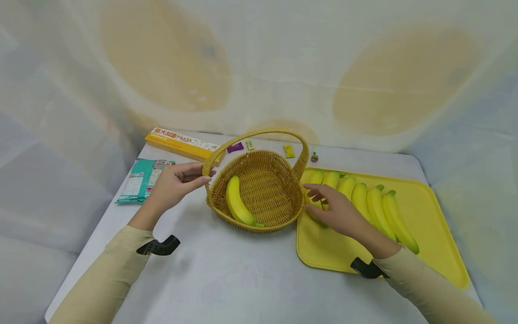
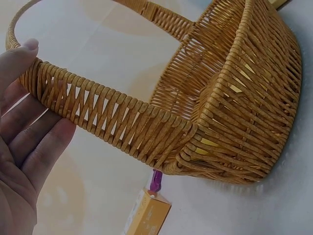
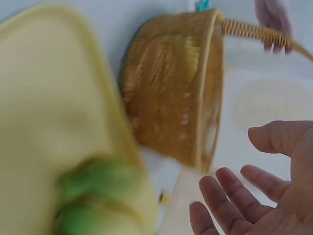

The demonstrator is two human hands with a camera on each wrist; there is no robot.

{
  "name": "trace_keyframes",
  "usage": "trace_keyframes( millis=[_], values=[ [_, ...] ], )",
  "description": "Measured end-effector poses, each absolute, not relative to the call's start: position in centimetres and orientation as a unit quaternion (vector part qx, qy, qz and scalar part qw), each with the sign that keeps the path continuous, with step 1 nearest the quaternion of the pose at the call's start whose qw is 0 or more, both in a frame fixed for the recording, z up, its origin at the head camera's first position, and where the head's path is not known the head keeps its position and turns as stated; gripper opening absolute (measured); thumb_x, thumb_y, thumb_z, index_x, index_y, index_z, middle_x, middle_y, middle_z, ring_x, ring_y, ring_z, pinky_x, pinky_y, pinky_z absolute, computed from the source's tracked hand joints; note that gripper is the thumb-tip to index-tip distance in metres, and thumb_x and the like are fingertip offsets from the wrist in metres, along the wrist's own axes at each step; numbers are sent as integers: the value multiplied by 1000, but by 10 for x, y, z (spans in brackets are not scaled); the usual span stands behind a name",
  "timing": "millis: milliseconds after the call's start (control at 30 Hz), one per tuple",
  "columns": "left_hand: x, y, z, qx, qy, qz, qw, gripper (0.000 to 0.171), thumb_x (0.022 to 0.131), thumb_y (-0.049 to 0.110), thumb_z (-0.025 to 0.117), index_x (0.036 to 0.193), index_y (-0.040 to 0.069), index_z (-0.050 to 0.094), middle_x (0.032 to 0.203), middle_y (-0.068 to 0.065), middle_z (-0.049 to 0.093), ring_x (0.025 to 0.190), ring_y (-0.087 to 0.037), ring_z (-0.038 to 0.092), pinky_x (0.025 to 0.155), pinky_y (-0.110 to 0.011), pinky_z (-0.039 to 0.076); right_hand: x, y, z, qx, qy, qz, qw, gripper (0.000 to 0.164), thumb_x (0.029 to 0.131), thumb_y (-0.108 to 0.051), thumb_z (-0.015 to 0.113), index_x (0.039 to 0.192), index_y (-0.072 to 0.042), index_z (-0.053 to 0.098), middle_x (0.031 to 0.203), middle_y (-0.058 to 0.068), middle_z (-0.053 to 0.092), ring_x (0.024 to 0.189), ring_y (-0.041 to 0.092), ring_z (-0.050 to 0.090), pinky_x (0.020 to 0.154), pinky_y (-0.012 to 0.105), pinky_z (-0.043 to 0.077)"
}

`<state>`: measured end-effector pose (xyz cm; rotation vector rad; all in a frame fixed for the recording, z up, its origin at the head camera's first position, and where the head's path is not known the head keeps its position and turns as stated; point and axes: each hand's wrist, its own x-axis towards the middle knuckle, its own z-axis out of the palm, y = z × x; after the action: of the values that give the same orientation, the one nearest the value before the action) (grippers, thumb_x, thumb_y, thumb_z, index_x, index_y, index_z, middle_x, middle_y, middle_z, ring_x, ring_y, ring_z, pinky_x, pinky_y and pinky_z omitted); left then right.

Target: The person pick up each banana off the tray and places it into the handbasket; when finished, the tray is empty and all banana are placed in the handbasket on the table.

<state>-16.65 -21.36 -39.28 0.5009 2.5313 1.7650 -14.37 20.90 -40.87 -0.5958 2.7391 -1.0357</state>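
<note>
A woven basket (image 1: 269, 184) with a tall arched handle (image 1: 259, 132) stands on the table, a single banana (image 1: 238, 202) lying along its left inside. My left hand (image 1: 178, 182) holds the left side of that handle, thumb on one face and fingers on the other, as the left wrist view shows. My right hand (image 1: 333, 209) is at the basket's right rim, over the left part of a yellow tray (image 1: 441, 234). Its fingers (image 3: 220, 200) are spread and loosely bent, with nothing in them. Several bananas (image 1: 380, 207) lie in a row on the tray, the leftmost partly hidden by this hand.
Behind the basket lie a pasta box (image 1: 182, 144), a purple packet (image 1: 235, 147), a small yellow packet (image 1: 288, 151) and a small round trinket (image 1: 314, 156). A teal bag (image 1: 139, 182) is at the left. Fabric walls (image 1: 283, 67) enclose the table's back and sides.
</note>
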Motion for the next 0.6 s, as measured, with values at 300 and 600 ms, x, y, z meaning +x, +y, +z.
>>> trace_keyframes(
  millis=[300, 600],
  values=[
    [-166, -215, -393, 156, 806, 570, 10, 42, 94, 23, 76, 128, 0, 69, 114, -10, 75, 105, -15, 73, 89, -26, 58, -135, 304, -410, -133, 942, -300, 78, 56, 105, -28, 60, 151, -3, 45, 135, 26, 57, 117, 45, 57, 96, 63, 48],
    [-167, -214, -396, 157, 815, 558, -3, 37, 95, 24, 76, 126, 3, 71, 113, -9, 76, 102, -14, 73, 87, -25, 59, -133, 399, -437, -89, 957, -251, 118, 62, 105, -28, 59, 152, 7, 38, 141, 43, 36, 116, 62, 48, 84, 67, 51]
  ],
)
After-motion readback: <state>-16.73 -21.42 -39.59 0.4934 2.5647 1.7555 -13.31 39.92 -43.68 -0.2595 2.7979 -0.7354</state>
